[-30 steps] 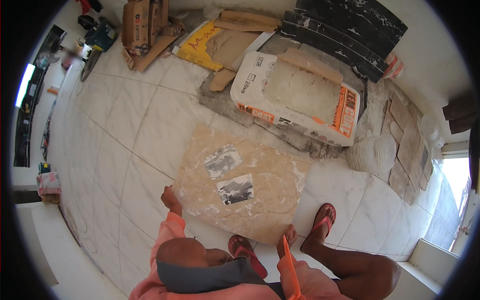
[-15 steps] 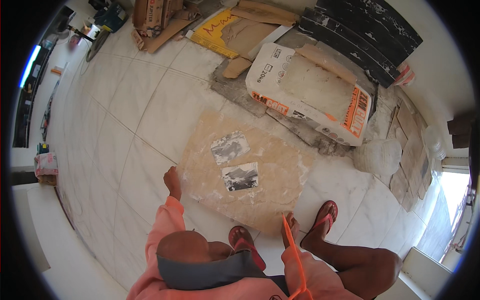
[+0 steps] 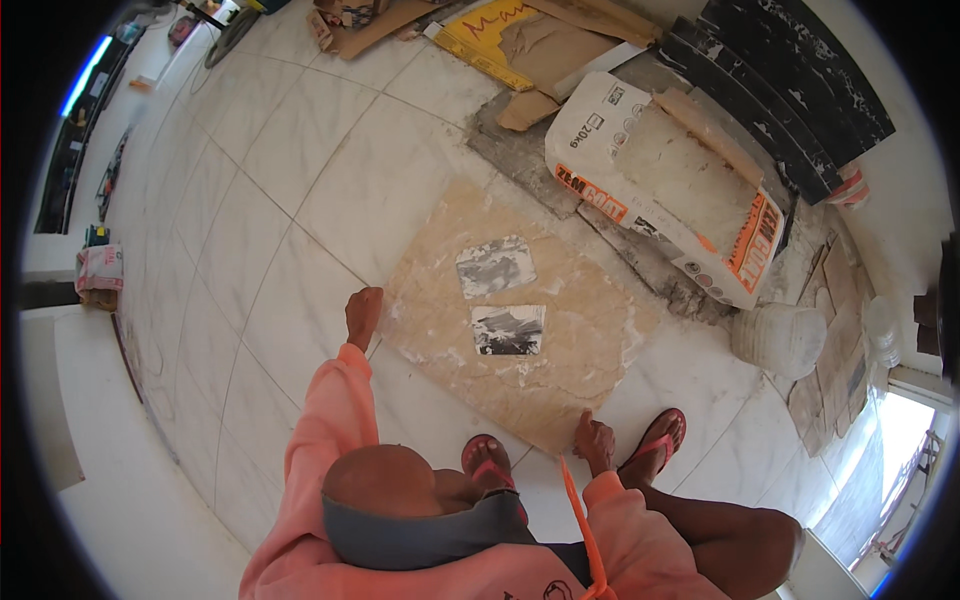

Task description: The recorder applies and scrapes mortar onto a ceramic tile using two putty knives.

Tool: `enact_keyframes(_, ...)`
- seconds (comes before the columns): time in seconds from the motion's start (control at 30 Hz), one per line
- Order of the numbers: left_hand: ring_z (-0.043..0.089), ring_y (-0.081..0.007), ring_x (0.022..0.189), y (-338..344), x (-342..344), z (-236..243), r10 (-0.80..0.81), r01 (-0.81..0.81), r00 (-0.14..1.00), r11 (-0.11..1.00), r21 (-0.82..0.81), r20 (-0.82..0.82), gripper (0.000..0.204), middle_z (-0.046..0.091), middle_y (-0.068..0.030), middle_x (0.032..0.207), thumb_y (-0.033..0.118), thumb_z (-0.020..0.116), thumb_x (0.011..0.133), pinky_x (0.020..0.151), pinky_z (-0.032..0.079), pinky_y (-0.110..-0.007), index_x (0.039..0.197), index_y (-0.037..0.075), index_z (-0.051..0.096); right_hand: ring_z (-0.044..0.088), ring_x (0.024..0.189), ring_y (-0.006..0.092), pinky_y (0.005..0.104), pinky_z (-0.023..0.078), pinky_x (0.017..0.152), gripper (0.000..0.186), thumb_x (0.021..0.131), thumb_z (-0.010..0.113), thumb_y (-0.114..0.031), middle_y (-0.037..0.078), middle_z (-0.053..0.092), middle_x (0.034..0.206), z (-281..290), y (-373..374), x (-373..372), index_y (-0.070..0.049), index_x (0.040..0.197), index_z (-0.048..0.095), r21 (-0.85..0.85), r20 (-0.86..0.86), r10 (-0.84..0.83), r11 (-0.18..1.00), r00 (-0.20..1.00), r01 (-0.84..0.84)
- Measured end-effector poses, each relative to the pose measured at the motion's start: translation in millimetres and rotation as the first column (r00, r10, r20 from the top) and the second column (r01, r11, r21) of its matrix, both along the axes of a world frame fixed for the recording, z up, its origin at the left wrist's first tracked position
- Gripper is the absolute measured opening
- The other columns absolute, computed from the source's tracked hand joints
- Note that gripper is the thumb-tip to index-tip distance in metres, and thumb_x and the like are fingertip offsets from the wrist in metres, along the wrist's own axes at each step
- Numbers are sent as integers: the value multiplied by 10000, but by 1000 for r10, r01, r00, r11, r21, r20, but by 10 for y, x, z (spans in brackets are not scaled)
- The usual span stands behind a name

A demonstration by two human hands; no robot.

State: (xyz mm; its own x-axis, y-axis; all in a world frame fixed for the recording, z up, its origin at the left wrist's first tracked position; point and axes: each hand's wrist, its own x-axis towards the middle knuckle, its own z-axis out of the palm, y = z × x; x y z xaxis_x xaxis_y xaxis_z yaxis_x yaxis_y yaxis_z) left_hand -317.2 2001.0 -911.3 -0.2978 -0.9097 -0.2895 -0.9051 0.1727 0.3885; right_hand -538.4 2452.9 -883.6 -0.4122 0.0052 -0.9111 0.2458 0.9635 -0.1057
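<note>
A beige marbled board (image 3: 585, 270) lies on the floor in front of me, bearing two small rectangles smeared with grey and white, the upper lighter (image 3: 495, 265), the lower darker (image 3: 508, 330). My left hand (image 3: 362, 315) is closed at the board's left edge, gripping it. My right hand (image 3: 596, 438) has its fingers curled on the near right corner, holding it. An orange strap (image 3: 575, 510) hangs from my clothing beside the right sleeve. My two sandalled feet stand by the board's near edge.
An opened white-and-orange sack (image 3: 585, 130) lies beyond the board, beside black marbled slabs (image 3: 760, 100). Cardboard and a yellow torn package (image 3: 470, 50) are at the back. Right are plastic containers (image 3: 775, 338) and flat brown pieces (image 3: 830, 390). A bag (image 3: 100, 270) stands far left on white tiles (image 3: 260, 200).
The view has shifted, so floor, sack and board sit higher and further right in the picture, the board looking slightly turned. Both my hands stay at its edges.
</note>
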Motion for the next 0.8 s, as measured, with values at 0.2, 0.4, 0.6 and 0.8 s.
enact_keyframes(0.2, 670, -357, 889, 82, -74, -180, 103, -108, 979, 994, -21, -174, 376, 699, -205, 893, 344, 538, 843, 824, 504, -402, 992, 49, 716, 651, 480, 228, 342, 554, 569, 747, 977, 255, -536, 122, 641, 551, -762, 461, 1, -6, 683, 693, -16, -207, 388, 916, 898, -400)
enact_keyframes(0.4, 657, -328, 975, 111, -18, 20, 149, -146, 984, 989, 33, -95, 373, 703, -158, 992, 335, 578, 822, 871, 488, -409, 1068, 93, 723, 647, 470, 219, 347, 551, 568, 673, 975, 337, -515, 106, 624, 521, -609, 242, 47, -6, 721, 697, 61, -136, 349, 937, 927, -344)
enact_keyframes(0.6, 624, -339, 1024, -62, -460, 441, -211, 204, 940, 977, 57, 269, 442, 654, -168, 1077, 367, 622, 796, 918, 473, -457, 1133, 89, 689, 695, 858, 364, 443, 545, 790, 313, 887, 600, -330, 204, 706, 849, 99, -573, -612, -40, 853, 712, -95, -215, 587, 783, 781, -615)
enact_keyframes(0.8, 588, -331, 1078, -256, -1218, 1024, -631, 626, 746, 773, 99, 210, 473, 595, -148, 1162, 340, 646, 841, 906, 486, -441, 1237, 85, 603, 692, 887, 348, 443, 548, 766, 210, 858, 643, -242, 180, 702, 880, 617, -1809, -976, -45, 851, 715, -179, -560, 660, 494, 501, -851)
